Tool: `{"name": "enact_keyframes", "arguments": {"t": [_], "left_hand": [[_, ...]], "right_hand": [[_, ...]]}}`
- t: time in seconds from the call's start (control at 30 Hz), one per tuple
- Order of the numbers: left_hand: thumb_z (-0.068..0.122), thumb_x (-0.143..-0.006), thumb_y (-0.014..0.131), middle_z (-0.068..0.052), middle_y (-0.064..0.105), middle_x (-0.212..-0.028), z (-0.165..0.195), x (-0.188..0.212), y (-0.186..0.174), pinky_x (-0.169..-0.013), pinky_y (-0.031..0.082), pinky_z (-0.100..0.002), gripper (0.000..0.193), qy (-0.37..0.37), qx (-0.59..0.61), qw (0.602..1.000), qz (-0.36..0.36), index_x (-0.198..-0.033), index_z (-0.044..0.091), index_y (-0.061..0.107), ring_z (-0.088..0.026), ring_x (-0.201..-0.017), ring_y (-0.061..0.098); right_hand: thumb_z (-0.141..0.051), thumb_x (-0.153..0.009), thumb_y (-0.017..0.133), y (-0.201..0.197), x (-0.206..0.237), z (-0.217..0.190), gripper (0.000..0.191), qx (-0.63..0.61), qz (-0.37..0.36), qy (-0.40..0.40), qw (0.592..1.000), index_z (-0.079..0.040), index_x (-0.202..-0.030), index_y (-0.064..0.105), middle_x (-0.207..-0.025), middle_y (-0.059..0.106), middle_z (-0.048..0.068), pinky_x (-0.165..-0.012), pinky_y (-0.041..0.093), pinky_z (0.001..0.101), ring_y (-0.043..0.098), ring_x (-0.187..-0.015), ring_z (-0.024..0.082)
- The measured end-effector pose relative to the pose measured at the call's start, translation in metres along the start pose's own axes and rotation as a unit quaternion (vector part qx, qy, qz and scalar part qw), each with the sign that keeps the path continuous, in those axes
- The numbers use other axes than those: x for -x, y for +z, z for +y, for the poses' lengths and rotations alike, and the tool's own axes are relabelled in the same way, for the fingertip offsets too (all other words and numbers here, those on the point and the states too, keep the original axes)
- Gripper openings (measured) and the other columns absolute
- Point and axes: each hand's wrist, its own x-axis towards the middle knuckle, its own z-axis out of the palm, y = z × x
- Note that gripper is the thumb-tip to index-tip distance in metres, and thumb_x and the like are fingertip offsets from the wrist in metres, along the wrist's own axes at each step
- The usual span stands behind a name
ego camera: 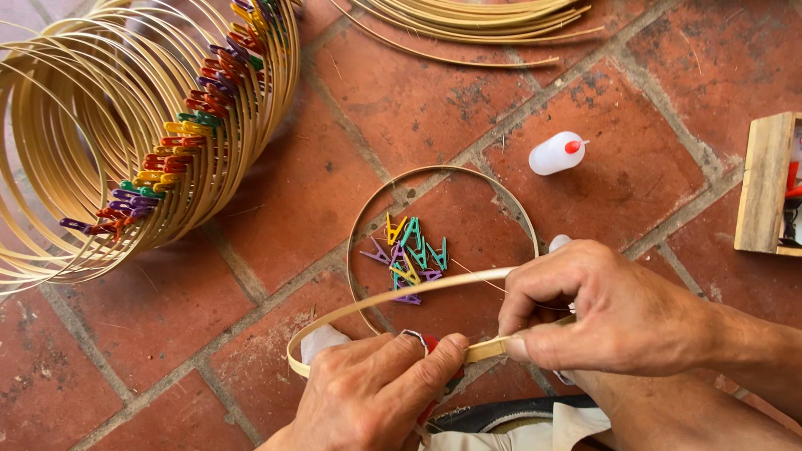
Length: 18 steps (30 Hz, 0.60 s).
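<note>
A thin bamboo strip [393,299] is bent into a hoop low in the view. My right hand [610,313] pinches its overlapping ends between thumb and fingers. Close beside it, my left hand [376,388] grips a small glue bottle with a red cap [429,343], its tip against the strip's joint. Just behind the hands, a finished bamboo ring [443,172] lies flat on the brick floor, with several small coloured plastic clips [409,255] piled inside it.
A big stack of bamboo hoops [75,150], each held by a coloured clip [180,134], leans at the upper left. Loose bamboo strips [476,21] lie at the top. A white squeeze bottle with a red tip [555,154] lies on the bricks; a wooden box [767,184] sits at right.
</note>
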Motion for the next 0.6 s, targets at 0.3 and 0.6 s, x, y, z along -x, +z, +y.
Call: {"name": "enact_keyframes", "arguments": {"t": [0.3,0.6], "left_hand": [[0.002,-0.086,0.077,-0.002,0.049,-0.069,0.007,-0.005,-0.008,-0.044,0.041,-0.03,0.041,0.087,-0.128,0.986,0.06,-0.126,-0.004,0.067,-0.011,-0.055,0.053],[0.011,-0.073,0.083,-0.003,0.064,-0.081,-0.005,-0.035,-0.036,-0.077,0.048,-0.039,0.028,-0.144,0.17,0.974,-0.042,-0.1,0.01,0.077,-0.024,-0.083,0.059]], "right_hand": [[-0.02,-0.086,0.076,-0.005,0.001,-0.042,0.018,0.125,-0.011,-0.058,0.99,-0.009,-0.074,0.069,-0.067,0.068,-0.002,-0.057,0.049,0.0305,0.06,-0.065,0.011],[-0.022,-0.084,0.076,-0.01,-0.037,-0.097,0.024,0.399,-0.128,-0.174,0.891,-0.01,-0.073,0.059,-0.069,0.063,0.004,-0.057,0.049,0.0409,0.065,-0.063,0.023]]}}
